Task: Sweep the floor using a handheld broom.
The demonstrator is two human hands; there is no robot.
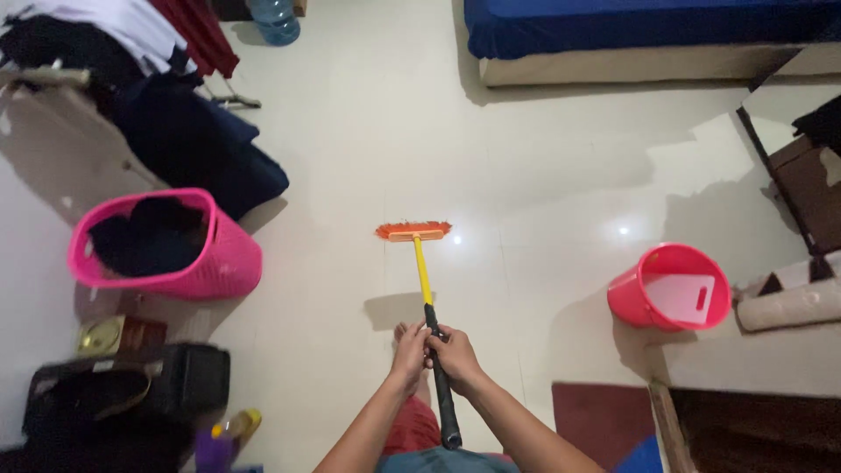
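Note:
I hold a broom with both hands. Its orange head rests on the pale tiled floor ahead of me, and its yellow handle runs back to a black grip. My left hand and my right hand are wrapped side by side around the black grip, whose end points toward my body. One bare foot shows just beyond my left hand.
A pink laundry basket with dark clothes stands at left, below a rack of hanging clothes. A pink bucket sits at right beside a rolled mat. A blue mattress lies far ahead. A black bag is near left.

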